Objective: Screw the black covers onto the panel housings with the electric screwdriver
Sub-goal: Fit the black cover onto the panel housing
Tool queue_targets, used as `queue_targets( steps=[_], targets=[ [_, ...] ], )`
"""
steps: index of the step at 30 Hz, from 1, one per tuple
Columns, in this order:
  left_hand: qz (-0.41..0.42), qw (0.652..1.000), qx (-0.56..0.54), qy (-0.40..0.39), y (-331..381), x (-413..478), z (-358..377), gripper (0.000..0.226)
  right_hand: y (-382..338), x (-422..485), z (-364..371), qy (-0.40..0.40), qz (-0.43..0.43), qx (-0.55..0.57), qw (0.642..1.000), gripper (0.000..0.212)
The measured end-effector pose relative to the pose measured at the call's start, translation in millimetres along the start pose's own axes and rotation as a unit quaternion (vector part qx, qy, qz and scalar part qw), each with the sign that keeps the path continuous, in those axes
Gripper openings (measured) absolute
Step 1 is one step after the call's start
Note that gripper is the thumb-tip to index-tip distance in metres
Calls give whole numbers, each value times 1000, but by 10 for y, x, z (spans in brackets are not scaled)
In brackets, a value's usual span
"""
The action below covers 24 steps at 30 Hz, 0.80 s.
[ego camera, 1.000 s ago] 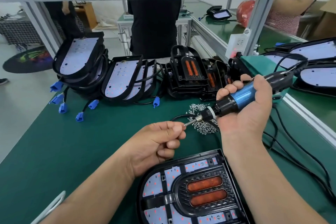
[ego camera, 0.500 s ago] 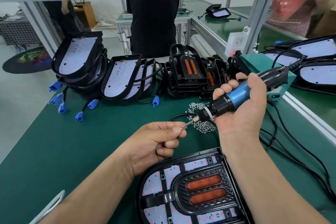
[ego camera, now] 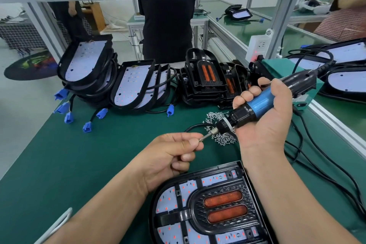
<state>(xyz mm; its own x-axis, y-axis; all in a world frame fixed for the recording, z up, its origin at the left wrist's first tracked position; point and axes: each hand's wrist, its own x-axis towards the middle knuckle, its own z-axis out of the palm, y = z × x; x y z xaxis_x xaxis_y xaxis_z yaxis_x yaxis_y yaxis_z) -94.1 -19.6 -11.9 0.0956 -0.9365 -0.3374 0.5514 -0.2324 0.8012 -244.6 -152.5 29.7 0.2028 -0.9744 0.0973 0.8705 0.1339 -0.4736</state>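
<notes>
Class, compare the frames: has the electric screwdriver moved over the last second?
No. The electric screwdriver, gripped by the right hand, keeps its bit just left of the screw pile, tip pinched by the left hand.

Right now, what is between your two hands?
In the head view, the bit of the electric screwdriver spans from right hand to left hand, near the screw pile.

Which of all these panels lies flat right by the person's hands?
The panel housing at the near edge, below the left hand and right hand, wearing its black cover. The others lean in stacks at the back or lie far right.
</notes>
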Motion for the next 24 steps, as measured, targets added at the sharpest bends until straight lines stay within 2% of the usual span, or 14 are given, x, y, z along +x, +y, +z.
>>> queue_targets(
  steps=[9,16,24],
  targets=[
    [36,998,48,14,-15,16,-16,15,5,-28,46,-7,-28,-66,997,16],
    [81,990,106,46,-48,57,-32,19,45,37,-23,100,1,-104,990,28],
    [68,993,93,25,-32,57,-28,37,81,83,-117,125,34,-68,989,31]
  ],
)
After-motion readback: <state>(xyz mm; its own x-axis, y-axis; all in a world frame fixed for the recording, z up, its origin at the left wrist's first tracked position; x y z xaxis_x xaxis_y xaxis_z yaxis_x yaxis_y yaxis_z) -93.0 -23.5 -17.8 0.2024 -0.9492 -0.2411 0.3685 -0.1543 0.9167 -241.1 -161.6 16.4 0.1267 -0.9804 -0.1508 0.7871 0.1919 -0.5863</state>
